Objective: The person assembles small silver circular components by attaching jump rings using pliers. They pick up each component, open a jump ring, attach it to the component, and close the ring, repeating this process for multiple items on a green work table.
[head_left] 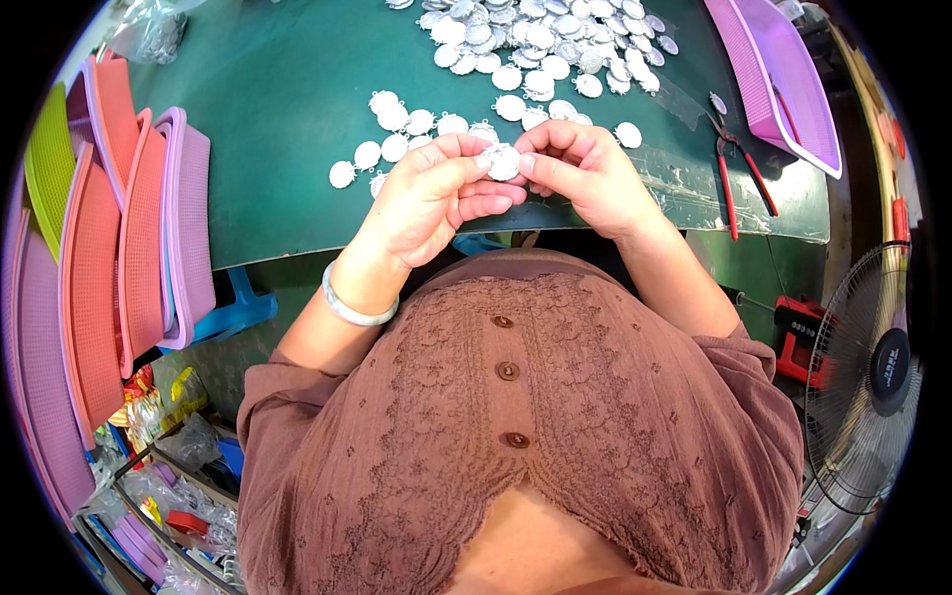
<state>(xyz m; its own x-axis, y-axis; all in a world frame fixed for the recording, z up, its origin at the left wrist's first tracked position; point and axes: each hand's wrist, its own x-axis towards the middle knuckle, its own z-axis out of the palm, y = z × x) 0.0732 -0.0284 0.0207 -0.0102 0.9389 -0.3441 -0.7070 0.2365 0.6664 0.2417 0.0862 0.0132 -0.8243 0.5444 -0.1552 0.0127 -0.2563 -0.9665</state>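
Observation:
Between my two hands, just over the near edge of the green table, is a round silver medallion [503, 162]. My left hand [441, 188] pinches it between thumb and fingers from the left. From the right, the thumb and forefinger of my right hand [580, 174] close on its edge. Several loose medallions [394, 147] lie flat just beyond my hands. Farther back a large heap of the same silver medallions [555, 40] spreads over the table. Each seems to have a small loop at its rim.
Red-handled pliers [732, 164] lie at the right beside a purple basket [778, 84]. Stacked purple, orange and green baskets [139, 228] crowd the left edge. A clear plastic bag [149, 35] rests at the far left. Below right stands a fan [863, 372].

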